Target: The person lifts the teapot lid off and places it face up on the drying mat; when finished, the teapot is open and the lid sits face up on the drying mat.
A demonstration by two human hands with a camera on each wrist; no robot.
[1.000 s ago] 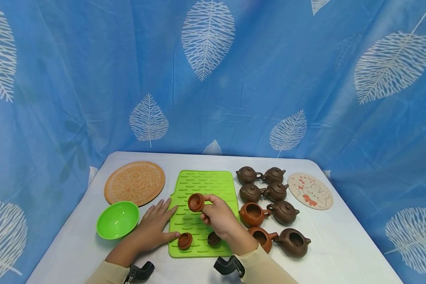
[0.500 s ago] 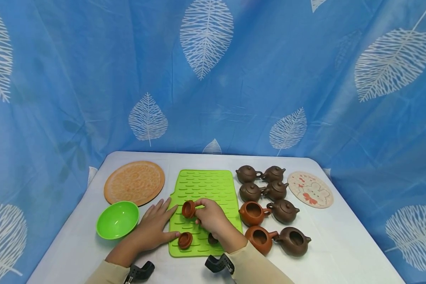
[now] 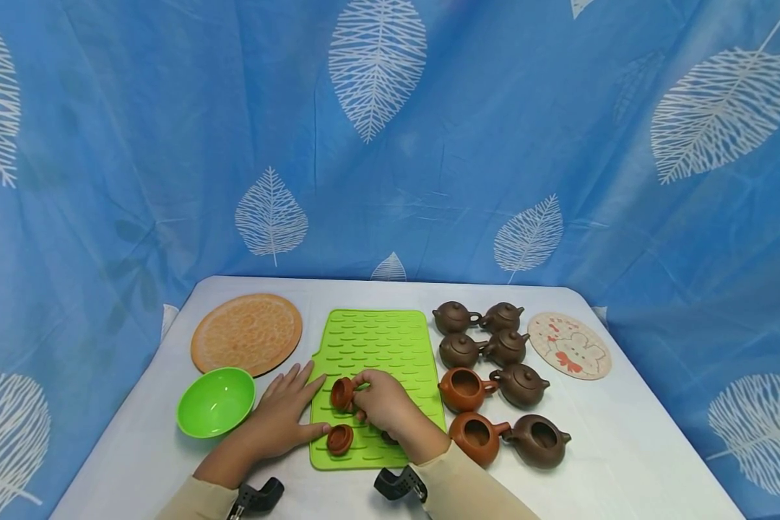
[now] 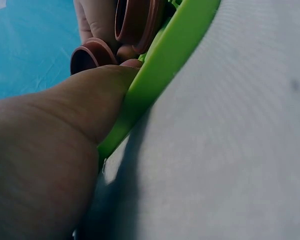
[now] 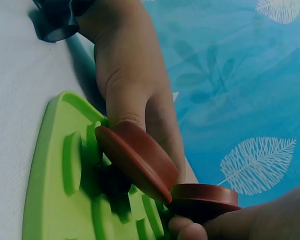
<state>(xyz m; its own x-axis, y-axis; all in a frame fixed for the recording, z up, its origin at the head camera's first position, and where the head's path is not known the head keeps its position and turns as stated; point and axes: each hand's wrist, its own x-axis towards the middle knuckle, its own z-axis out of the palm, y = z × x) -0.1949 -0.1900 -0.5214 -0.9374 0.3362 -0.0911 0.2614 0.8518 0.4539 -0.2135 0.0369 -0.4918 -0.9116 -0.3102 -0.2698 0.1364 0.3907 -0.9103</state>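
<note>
My right hand (image 3: 386,404) pinches a reddish-brown teapot lid (image 3: 341,394) low over the green ridged mat (image 3: 377,336), hollow side showing. In the right wrist view, its fingers hold that lid (image 5: 205,196) close to a second reddish-brown lid (image 5: 137,159). This second lid (image 3: 340,439) lies on the mat beside the thumb tip of my left hand (image 3: 282,422). The left hand rests with spread, straight fingers along the mat's left edge. A dark brown lid (image 3: 387,438) is mostly hidden under my right hand.
At right stand two lidless reddish-brown teapots (image 3: 464,390), a lidless dark teapot (image 3: 538,442) and several lidded dark teapots (image 3: 455,318). A green bowl (image 3: 216,403) and a round orange mat (image 3: 247,334) lie left. A rabbit-print round mat (image 3: 570,345) is far right.
My right hand has moved left and slightly nearer to me with the pinched lid, lowering it toward the mat beside the second lid. The left hand has stayed in place.
</note>
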